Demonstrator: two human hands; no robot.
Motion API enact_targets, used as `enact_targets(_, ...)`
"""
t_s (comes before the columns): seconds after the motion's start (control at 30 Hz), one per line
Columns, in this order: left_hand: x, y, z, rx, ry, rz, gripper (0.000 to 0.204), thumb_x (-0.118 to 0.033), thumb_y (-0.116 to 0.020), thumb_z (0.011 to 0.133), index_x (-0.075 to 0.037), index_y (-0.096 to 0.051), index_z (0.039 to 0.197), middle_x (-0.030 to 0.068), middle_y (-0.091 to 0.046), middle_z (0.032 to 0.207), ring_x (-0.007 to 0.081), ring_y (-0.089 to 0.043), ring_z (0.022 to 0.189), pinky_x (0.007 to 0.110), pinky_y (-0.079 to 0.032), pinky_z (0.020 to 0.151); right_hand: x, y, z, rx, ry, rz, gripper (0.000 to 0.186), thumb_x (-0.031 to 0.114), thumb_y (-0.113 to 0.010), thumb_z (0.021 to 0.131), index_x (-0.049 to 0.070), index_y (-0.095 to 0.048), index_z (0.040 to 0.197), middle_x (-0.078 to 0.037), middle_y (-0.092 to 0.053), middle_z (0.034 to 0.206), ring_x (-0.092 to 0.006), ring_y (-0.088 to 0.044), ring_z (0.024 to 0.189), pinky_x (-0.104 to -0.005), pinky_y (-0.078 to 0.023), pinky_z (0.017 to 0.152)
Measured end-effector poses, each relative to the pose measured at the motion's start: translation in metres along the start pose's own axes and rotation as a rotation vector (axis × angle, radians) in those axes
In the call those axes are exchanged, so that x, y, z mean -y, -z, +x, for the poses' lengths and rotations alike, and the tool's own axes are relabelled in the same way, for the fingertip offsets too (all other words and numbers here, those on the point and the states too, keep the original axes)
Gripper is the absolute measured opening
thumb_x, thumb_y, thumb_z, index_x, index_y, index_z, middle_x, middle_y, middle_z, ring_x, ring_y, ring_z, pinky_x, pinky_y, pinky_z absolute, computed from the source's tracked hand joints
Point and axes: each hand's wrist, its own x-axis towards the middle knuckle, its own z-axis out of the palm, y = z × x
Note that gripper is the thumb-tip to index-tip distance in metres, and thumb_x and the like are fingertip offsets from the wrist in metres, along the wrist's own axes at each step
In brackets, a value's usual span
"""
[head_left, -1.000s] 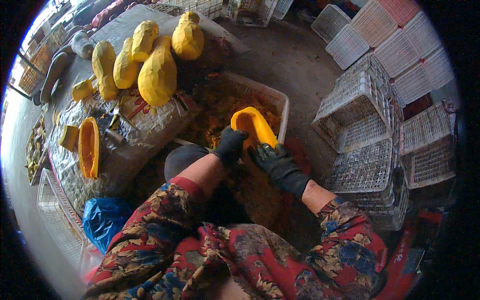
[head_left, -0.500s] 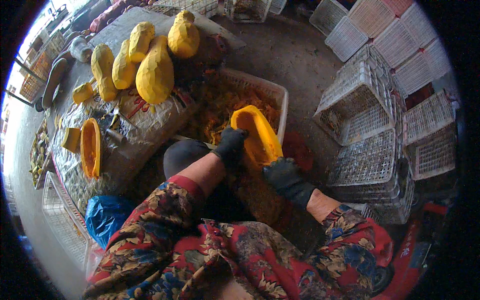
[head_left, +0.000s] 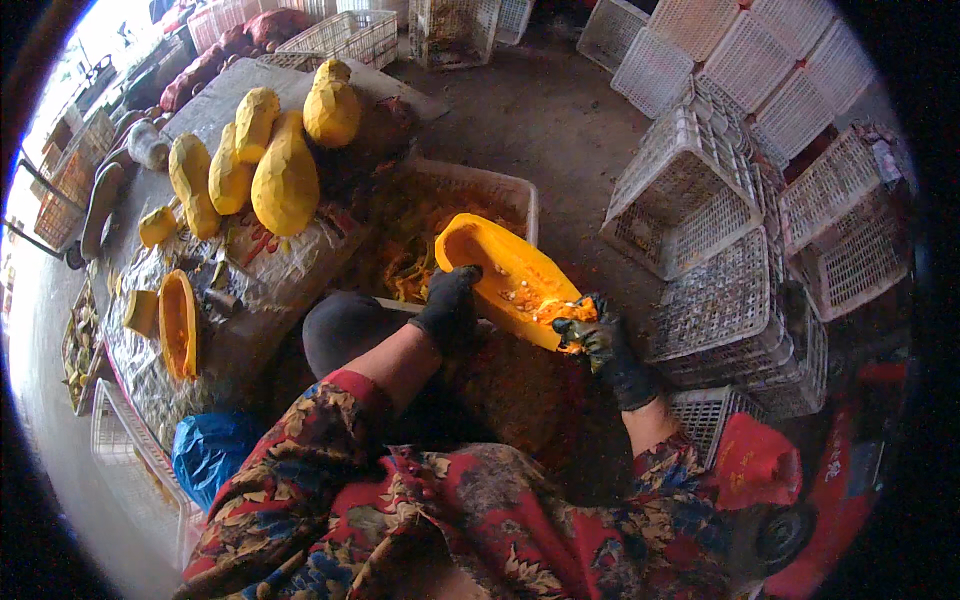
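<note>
A long halved pumpkin (head_left: 500, 262), peeled and bright orange, is tilted in front of me over a crate of pulp (head_left: 532, 208). My left hand (head_left: 450, 305), in a dark glove, grips its left side with the fingers curled over the rim. At the right end, my gloved right hand (head_left: 605, 350) is closed around stringy pulp (head_left: 572, 312) with pale seeds. Whether a small tool sits in those fingers is hidden. Loose pulp and seeds also lie in the pumpkin's hollow.
On the covered table at left stand several whole peeled pumpkins (head_left: 287, 185), with a hollowed half (head_left: 178, 325) and a cut piece (head_left: 141, 312) nearer. A blue plastic bag (head_left: 210, 455) hangs by the table. Stacked plastic crates (head_left: 715, 300) rise at right, near a red cloth or bag (head_left: 757, 462).
The pumpkin half has turned so its near end points right. My right hand has moved right and now has pulp in its fingers; the view has shifted too.
</note>
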Motion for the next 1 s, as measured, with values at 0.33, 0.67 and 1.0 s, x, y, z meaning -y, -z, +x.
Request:
enact_targets(0.33, -0.029, -0.040, -0.018, 0.032, 0.335, -0.293, 0.036, -0.007, -0.053, 0.088, -0.005, -0.049, 0.124, 0.0136, -0.059, 0.114, 0.0293, -0.059, 0.104, 0.046, -0.049, 0.092, 0.020, 0.038, -0.075, -0.229, 0.130, 0.705, 0.040, 0.042, -0.048, 0.095, 0.007, -0.060, 0.110, -0.009, -0.067, 0.097, -0.0261, -0.067, 0.080, -0.0389, -0.058, 0.065)
enact_targets(0.67, -0.013, -0.016, -0.027, -0.105, 0.226, -0.156, 0.037, -0.008, -0.059, 0.087, -0.006, -0.050, 0.123, 0.0136, -0.060, 0.112, 0.0307, -0.061, 0.099, 0.045, -0.053, 0.085, -0.009, 0.029, -0.090, -0.462, 0.294, 0.220, 0.042, 0.022, -0.060, 0.091, 0.005, -0.051, 0.128, -0.014, -0.058, 0.119, -0.0297, -0.060, 0.104, -0.0448, -0.055, 0.082)
enact_targets(1.0, 0.012, 0.023, -0.016, -0.109, 0.176, 0.015, 0.036, -0.014, -0.061, 0.087, -0.007, -0.050, 0.122, 0.0126, -0.060, 0.113, 0.0277, -0.061, 0.098, 0.041, -0.052, 0.085, -0.170, 0.119, -0.052, -0.415, -0.067, -0.467, 0.032, 0.014, -0.060, 0.091, 0.004, -0.055, 0.121, -0.008, -0.060, 0.112, -0.0206, -0.060, 0.096, -0.0368, -0.051, 0.085)
